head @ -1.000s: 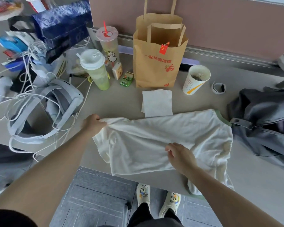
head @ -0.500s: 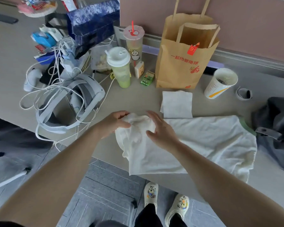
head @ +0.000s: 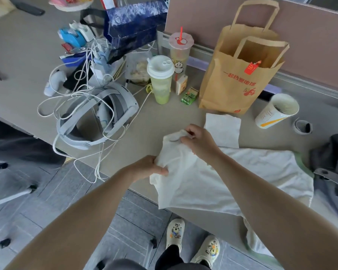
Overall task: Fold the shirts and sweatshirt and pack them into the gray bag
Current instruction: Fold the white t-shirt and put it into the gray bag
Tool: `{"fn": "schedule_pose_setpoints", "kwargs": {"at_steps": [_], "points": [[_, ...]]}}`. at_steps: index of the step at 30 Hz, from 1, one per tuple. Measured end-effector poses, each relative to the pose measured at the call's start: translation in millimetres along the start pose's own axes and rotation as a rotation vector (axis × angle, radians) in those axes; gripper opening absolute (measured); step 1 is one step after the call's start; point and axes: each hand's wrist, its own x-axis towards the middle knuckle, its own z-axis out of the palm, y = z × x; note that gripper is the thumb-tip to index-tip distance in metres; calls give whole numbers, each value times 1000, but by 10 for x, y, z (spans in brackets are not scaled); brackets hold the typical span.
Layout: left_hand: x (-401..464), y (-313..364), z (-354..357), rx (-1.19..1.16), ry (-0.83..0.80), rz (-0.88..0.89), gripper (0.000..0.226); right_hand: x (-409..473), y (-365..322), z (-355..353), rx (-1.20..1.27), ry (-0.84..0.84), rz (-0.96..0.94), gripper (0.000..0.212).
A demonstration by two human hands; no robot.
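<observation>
Hands are seen at the left end of a cream-white cotton shirt with a pale green hem [head: 232, 178], which is spread across the grey desk [head: 164, 117]. The left hand [head: 148, 167] is closed on the near left edge of the cloth, with the fabric bunched between thumb and fingers. The right hand [head: 198, 142] is placed a little farther from the person, and its fingertips are curled round a raised fold of the same cloth. The right end of the shirt hangs over the near edge of the desk.

Just behind the right hand, a white paper napkin [head: 222, 129] is laid flat, and its near edge is touched by the shirt. A dark gray fabric bag with a strap [head: 332, 164] is found at the right edge of the view, just beside the green hem.

Farther back, a brown paper carrier bag with red print [head: 236, 82] is standing upright. To its left a green drink cup with a white lid [head: 160, 82] is seen, and to its right a white paper cup with a yellow stripe [head: 275, 112]. On the left part of the desk a white headset with a grey strap [head: 98, 115] is lying among white cables [head: 82, 94].
</observation>
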Motion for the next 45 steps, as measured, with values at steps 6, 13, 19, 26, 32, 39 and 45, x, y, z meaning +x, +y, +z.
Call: {"fn": "schedule_pose_setpoints", "kwargs": {"at_steps": [6,13,19,26,32,39,45], "points": [[-178,-88,-321,-158,124,-44,26,299,-120,59,72,84,-2,33],[-81,-331,-393,-88,420,-341,24,-97,335,401,-462,-89,-29,32],[-24,-240,-292,426,697,-148,32,-458,648,425,-411,-263,31,34],[300,103,-19,685,602,162,29,-754,991,-163,-406,130,163,33],[807,532,182,904,596,252,39,-731,1296,-979,-487,365,291,49],[1050,521,135,1098,568,167,16,-375,1625,-1449,-695,157,490,43],[1045,578,145,1037,665,-7,23,-347,1847,-1610,-692,318,551,33]]}}
